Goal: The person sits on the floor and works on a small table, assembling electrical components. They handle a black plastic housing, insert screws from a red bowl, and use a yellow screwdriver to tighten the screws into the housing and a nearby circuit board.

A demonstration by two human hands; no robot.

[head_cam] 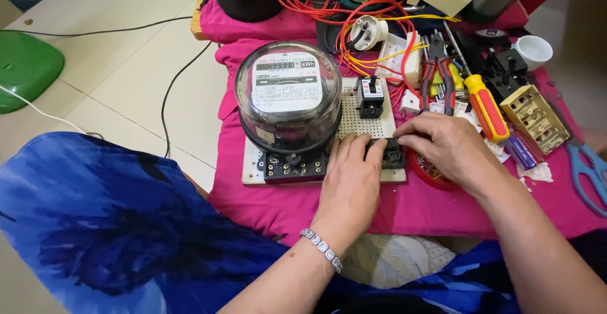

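Both hands are on a small black part (391, 153) that sits at the near right edge of a white board with holes (373, 124). The left hand (349, 184) lies flat with its fingers pressing the part. The right hand (446, 146) pinches the part from the right side. A big round power meter (288, 96) stands on the left of the board. A little black switch (370, 96) sits farther back. An orange screwdriver (485, 106) lies to the right on the pink cloth (278, 206).
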